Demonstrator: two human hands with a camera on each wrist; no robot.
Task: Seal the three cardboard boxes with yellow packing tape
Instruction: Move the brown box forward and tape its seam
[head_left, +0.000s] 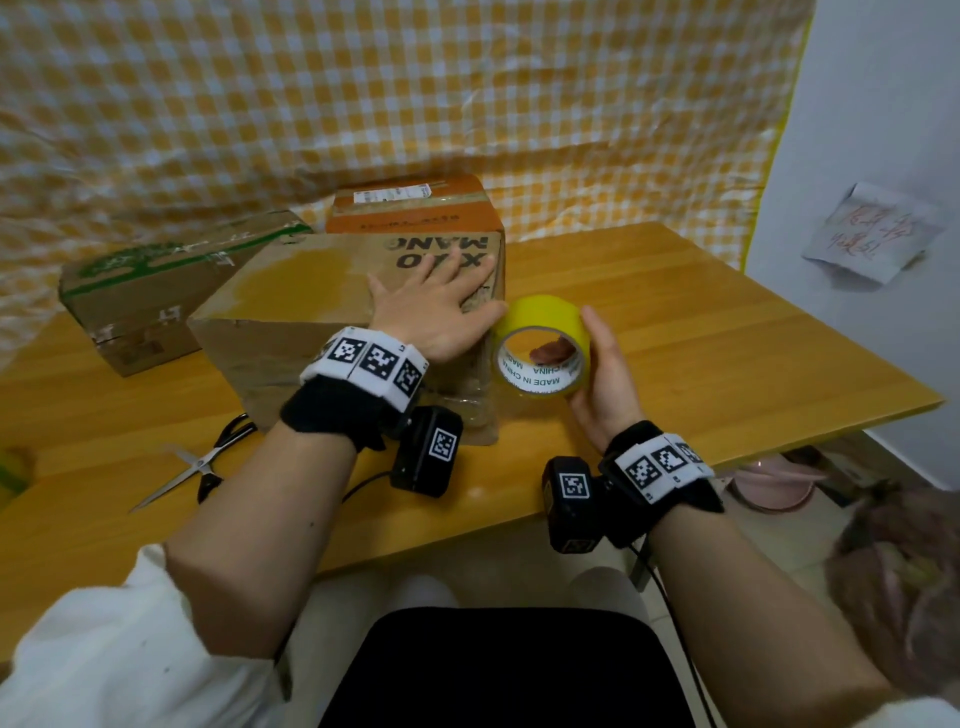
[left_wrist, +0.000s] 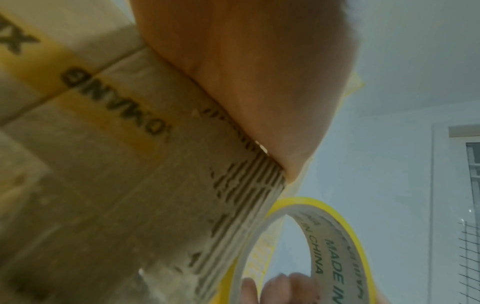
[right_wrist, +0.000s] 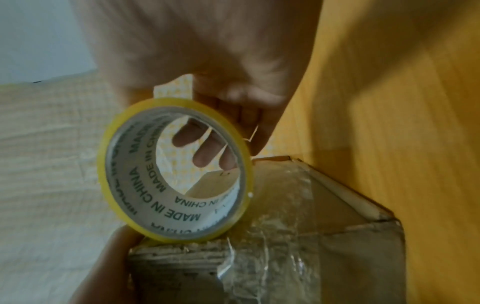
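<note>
Head view | left hand (head_left: 434, 304) lies flat, fingers straight, on the nearest cardboard box (head_left: 311, 291) | right hand (head_left: 597, 374) grips the yellow tape roll (head_left: 543, 345), touching the box's edge just beside the left hand | box's taped top runs away leftward | right hand nearer the roll; likely pulls tape down the box's side.

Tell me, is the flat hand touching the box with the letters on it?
Touching. In the head view the left hand lies flat on top of the box, fingers spread over its printed letters; the left wrist view shows the palm pressed against the cardboard.
</note>
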